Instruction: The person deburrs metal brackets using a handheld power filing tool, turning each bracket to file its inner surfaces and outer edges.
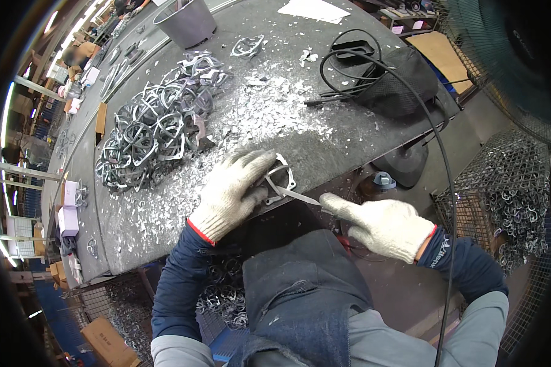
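My left hand (236, 189), in a white knit glove with a red cuff edge, presses a small metal frame part (289, 183) onto the table near its front edge. Its fingers lie over the part's left side and hide some of it. My right hand (389, 226), gloved alike, is closed round a flat, narrow tool that looks like a file (300, 197). The file's tip reaches the near side of the frame part. Silvery flakes (263, 110) are strewn over the table beyond my left hand. A heap of similar metal frames (159, 122) lies to the left.
A grey bucket (187, 25) stands at the far side of the dark table (330, 147). A black bag (401, 82) with a cable sits on the right. Wire baskets of metal parts (511, 214) stand lower right, below a large fan (502, 55). People (82, 55) work far left.
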